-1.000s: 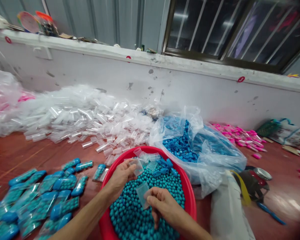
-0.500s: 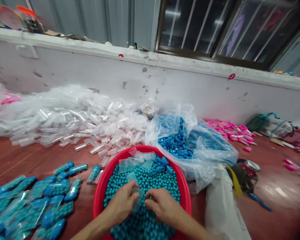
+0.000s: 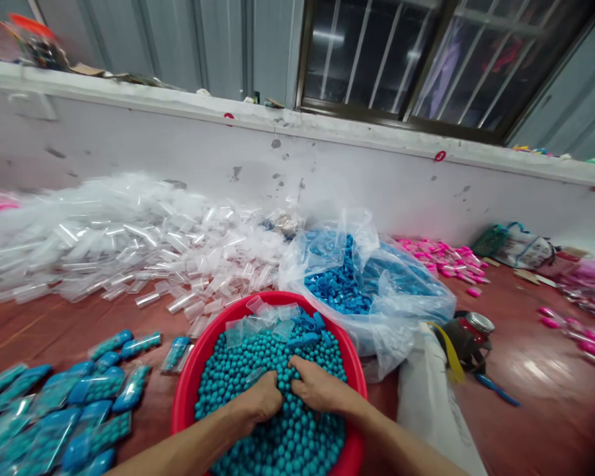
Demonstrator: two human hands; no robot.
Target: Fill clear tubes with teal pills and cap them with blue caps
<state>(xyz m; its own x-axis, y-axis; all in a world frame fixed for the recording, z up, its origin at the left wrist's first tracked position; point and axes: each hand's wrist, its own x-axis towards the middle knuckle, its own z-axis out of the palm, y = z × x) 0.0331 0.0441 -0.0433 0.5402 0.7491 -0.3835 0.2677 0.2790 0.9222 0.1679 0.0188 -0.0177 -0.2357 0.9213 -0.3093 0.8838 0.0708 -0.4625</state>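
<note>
A red basin [image 3: 179,396] full of small turquoise beads [image 3: 297,443] sits in front of me. My left hand [image 3: 265,396] is closed in a fist low in the beads. A clear plastic sleeve [image 3: 254,377] shows at its knuckles, mostly hidden by the hand. Close beside it, my right hand [image 3: 317,387] has its fingers curled down into the beads, their tips buried. Several empty clear sleeves [image 3: 262,314] lie on the beads at the basin's far side, next to blue plastic caps [image 3: 305,327].
Bead-filled tubes with blue caps [image 3: 96,383] lie on the floor at left. Behind are a heap of clear sleeves [image 3: 129,238], a plastic bag of blue caps [image 3: 342,284] and pink pieces [image 3: 441,254]. A white sack [image 3: 426,403] and a red jar [image 3: 476,327] stand right.
Both hands have gone down into the beads; the sleeve that showed between them is now mostly hidden by the left hand. The view has shifted slightly right.
</note>
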